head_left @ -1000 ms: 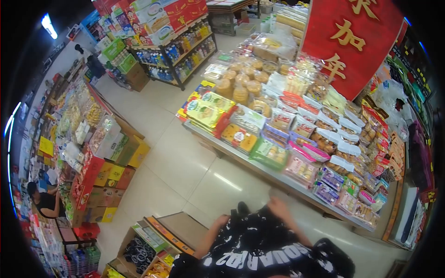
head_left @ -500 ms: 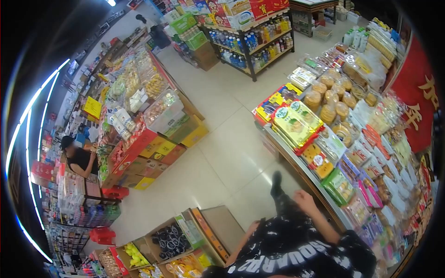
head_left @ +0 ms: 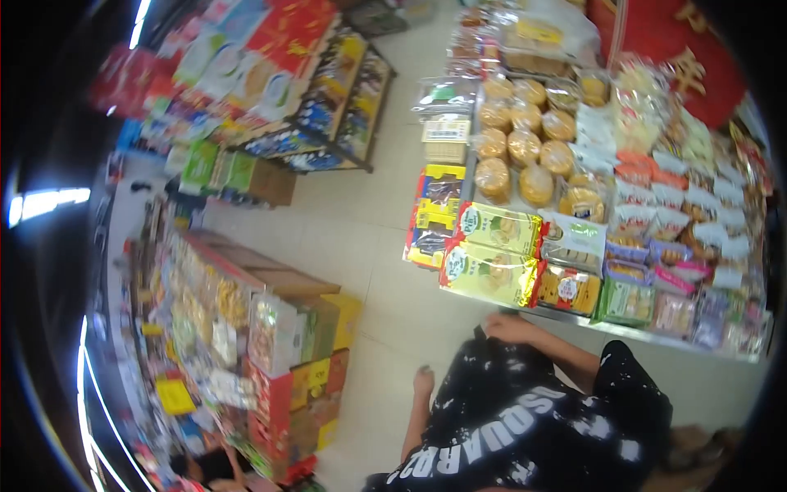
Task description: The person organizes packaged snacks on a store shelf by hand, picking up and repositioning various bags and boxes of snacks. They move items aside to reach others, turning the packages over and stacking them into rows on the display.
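My left hand (head_left: pixel 424 380) hangs over the floor beside my body. Its fingers look curled in, and nothing shows in them. My right hand (head_left: pixel 507 328) is in front of my patterned black-and-white shirt (head_left: pixel 508 410), just below the front edge of the display table. Blur hides how its fingers are set, and I see no item in it. Closest to it on the table lie yellow-green snack packs (head_left: pixel 492 271) and a pack of yellow cakes (head_left: pixel 568 289). A green-edged pack (head_left: pixel 627 302) sits further right.
Bagged round biscuits (head_left: pixel 525 148) and pale bagged snacks (head_left: pixel 639 205) cover the table. On the left stands a display of bagged goods (head_left: pixel 234 312) over stacked boxes (head_left: pixel 316 381). A drinks shelf (head_left: pixel 344 107) stands ahead. Another person (head_left: pixel 215 467) is at lower left.
My view has turned right, so the snack table lies ahead and the left display has shifted left and down. My left hand now shows more clearly. My right hand appears further left and higher.
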A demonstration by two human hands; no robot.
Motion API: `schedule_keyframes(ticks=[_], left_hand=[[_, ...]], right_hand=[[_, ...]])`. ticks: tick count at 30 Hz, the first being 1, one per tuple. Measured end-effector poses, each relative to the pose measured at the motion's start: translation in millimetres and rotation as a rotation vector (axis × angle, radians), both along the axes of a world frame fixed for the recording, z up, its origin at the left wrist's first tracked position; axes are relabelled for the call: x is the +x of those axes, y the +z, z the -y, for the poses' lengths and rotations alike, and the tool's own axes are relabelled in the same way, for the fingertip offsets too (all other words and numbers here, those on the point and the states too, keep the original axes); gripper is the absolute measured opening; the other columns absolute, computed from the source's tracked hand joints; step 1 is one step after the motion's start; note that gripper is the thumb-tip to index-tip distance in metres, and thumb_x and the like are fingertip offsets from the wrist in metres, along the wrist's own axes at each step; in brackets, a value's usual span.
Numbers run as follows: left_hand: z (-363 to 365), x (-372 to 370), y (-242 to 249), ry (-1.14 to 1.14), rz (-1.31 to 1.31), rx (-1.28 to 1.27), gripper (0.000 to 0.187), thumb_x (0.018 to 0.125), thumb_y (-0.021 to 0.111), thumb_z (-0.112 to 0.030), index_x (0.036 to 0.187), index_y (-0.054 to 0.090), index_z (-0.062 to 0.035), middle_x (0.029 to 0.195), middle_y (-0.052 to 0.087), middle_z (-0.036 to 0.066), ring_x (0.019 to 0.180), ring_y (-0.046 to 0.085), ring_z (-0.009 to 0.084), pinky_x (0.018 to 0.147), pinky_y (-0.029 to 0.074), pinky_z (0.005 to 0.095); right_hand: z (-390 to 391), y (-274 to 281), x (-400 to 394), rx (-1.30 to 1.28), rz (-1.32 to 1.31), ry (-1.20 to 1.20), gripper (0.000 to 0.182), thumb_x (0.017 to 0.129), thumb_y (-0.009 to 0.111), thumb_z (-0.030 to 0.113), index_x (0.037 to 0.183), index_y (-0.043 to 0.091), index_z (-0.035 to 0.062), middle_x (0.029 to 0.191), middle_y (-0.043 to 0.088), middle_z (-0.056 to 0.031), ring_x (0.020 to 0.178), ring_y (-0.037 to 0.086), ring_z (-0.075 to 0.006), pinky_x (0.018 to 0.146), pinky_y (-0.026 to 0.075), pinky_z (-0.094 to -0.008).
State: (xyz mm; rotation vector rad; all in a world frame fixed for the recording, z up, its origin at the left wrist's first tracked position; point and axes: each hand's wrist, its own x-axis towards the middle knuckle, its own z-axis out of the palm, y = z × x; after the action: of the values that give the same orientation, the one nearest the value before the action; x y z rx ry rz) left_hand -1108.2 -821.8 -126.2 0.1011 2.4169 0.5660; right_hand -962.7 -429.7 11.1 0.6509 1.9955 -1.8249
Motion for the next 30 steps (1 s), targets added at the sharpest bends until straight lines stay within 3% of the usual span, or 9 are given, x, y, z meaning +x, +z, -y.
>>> schedule_keyframes(ticks=[1,6,11,16,19,24,27,28,30], left_hand=[[-14,-29,16,-0.030,-0.154,0.062,0.040,0.086,0.058,-0.014,0.122,0.060,0.0028,0.084,0.069,0.013,0.078,0.066,0.0180,0.073,0.053,0.0329],[-158,-125,126,-0.017,0.028,0.380,0.033,0.096,0.055,-0.019,0.123,0.060,0.0015,0.107,0.068,0.015,0.098,0.065,0.0208,0.087,0.051,0.0330],[-279,-222,113,-0.351,0.176,0.551,0.032,0.097,0.054,-0.019,0.122,0.060,0.0013,0.107,0.068,0.015,0.099,0.066,0.0220,0.086,0.051,0.0332],[-368,-302,105,-0.850,0.059,0.610,0.025,0.093,0.056,-0.012,0.116,0.064,-0.0026,0.105,0.068,0.016,0.094,0.066,0.0285,0.085,0.051,0.0359],[-390,-339,92,-1.321,-0.139,0.640,0.042,0.085,0.065,-0.018,0.125,0.058,-0.0070,0.123,0.059,0.020,0.111,0.058,0.0365,0.090,0.049,0.0446],[-399,-383,128,-1.993,-0.401,0.487,0.066,0.077,0.069,-0.026,0.138,0.048,-0.0093,0.139,0.043,0.024,0.130,0.040,0.0432,0.094,0.044,0.0577],[-416,-397,103,-1.995,-0.230,0.459,0.070,0.077,0.070,-0.026,0.141,0.046,-0.0124,0.142,0.040,0.024,0.130,0.040,0.0430,0.099,0.041,0.0587],[-426,-403,90,-2.022,-0.237,0.477,0.070,0.077,0.070,-0.026,0.141,0.046,-0.0124,0.142,0.040,0.024,0.130,0.040,0.0430,0.099,0.041,0.0587],[-441,-404,62,-1.993,-0.376,0.629,0.083,0.075,0.072,-0.026,0.149,0.035,-0.0169,0.151,0.033,0.019,0.139,0.031,0.0409,0.099,0.042,0.0584]], right_hand=[[4,-16,-2,0.025,-0.060,-0.010,0.059,0.092,0.058,0.040,0.135,0.051,0.0012,0.118,0.066,-0.0191,0.109,0.064,-0.0300,0.093,0.049,-0.0383],[10,-10,-19,-0.171,-0.063,-0.213,0.040,0.093,0.058,0.037,0.116,0.059,0.0045,0.084,0.064,-0.0082,0.075,0.059,-0.0182,0.068,0.046,-0.0349],[33,8,-60,-0.188,0.126,-0.693,0.053,0.095,0.056,0.038,0.136,0.052,0.0043,0.138,0.054,-0.0186,0.129,0.050,-0.0286,0.109,0.038,-0.0373],[97,-47,-125,0.132,0.286,-1.395,0.044,0.097,0.048,0.025,0.133,0.054,0.0002,0.135,0.056,-0.0226,0.129,0.051,-0.0323,0.109,0.038,-0.0385],[107,-33,-169,-0.096,0.387,-1.830,0.041,0.092,0.055,0.020,0.128,0.058,0.0017,0.129,0.060,-0.0237,0.124,0.055,-0.0325,0.103,0.042,-0.0387],[116,6,-264,0.081,0.362,-2.087,0.045,0.086,0.061,0.015,0.128,0.056,0.0020,0.139,0.051,-0.0229,0.122,0.056,-0.0311,0.099,0.045,-0.0377],[118,-20,-299,0.414,0.140,-1.963,0.075,0.076,0.066,0.003,0.144,0.035,0.0054,0.162,0.008,-0.0174,0.141,0.035,-0.0351,0.106,0.039,-0.0393],[114,-23,-309,0.427,0.135,-1.994,0.075,0.076,0.066,0.003,0.144,0.035,0.0054,0.162,0.008,-0.0174,0.141,0.035,-0.0351,0.106,0.039,-0.0393],[107,-44,-323,0.812,0.289,-1.956,0.085,0.075,0.065,0.004,0.151,0.030,0.0165,0.162,0.015,-0.0124,0.149,0.007,-0.0433,0.122,0.013,-0.0433]])
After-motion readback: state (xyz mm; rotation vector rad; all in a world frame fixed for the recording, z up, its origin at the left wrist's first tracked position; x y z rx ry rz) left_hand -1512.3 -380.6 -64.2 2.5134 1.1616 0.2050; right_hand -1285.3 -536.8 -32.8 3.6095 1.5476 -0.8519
